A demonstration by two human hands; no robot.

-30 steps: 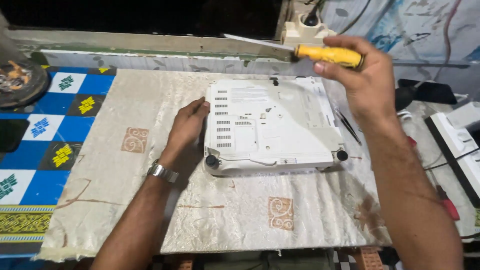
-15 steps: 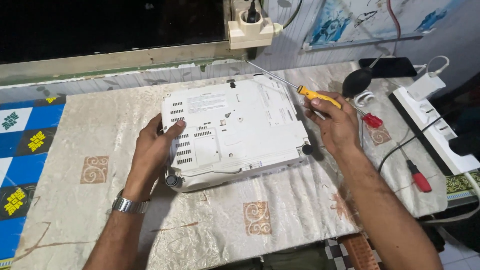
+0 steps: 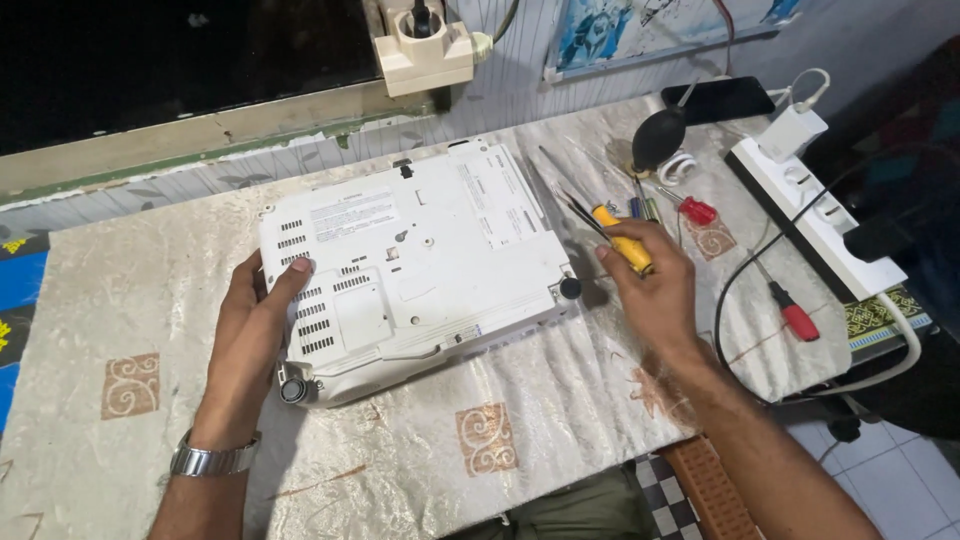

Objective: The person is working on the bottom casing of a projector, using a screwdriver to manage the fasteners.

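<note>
While upside-down white projector [image 3: 415,265] sits case still shut, steadied by flat open left hand [image 3: 252,330]; right hand [image 3: 650,290] gripping yellow-handled screwdriver [image 3: 618,240], just right of it, unscrewing apparently not begun.

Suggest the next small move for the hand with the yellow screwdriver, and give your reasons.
Probably lift the screwdriver toward the device. The right hand rests on the table beside the device, gripping the tool, while the left hand steadies the upturned white casing at its vented edge.
</note>
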